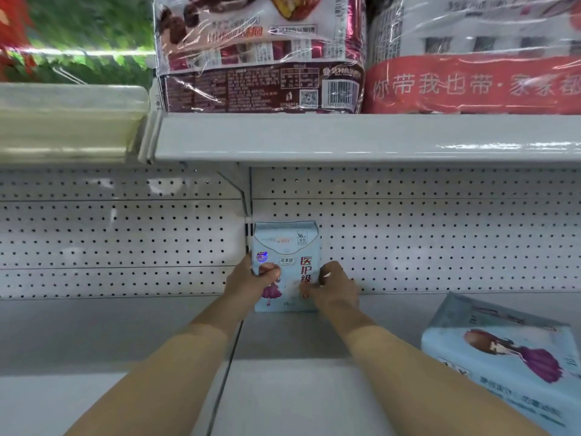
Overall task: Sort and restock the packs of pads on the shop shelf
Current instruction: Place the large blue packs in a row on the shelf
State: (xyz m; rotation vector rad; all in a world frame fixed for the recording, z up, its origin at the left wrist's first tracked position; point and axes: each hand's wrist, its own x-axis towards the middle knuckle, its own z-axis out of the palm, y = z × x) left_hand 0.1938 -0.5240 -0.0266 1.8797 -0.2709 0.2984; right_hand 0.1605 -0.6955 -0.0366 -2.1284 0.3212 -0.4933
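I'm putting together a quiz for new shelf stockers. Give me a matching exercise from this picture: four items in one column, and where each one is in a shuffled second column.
Items:
1. upright blue pack
2. second blue pack
3. brown snack bag
4. red-banded bundle

Places:
A. upper shelf, far right
B. lying untouched, lower right
C. gripped by left hand and right hand
D. upper shelf, above the hands

Pairs: 1-C, 2-B, 3-D, 4-A

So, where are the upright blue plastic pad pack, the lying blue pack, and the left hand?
Upright blue plastic pad pack point(284, 243): head view, upper front.
Lying blue pack point(503, 369): head view, printed face.
Left hand point(250, 284): head view, its back.
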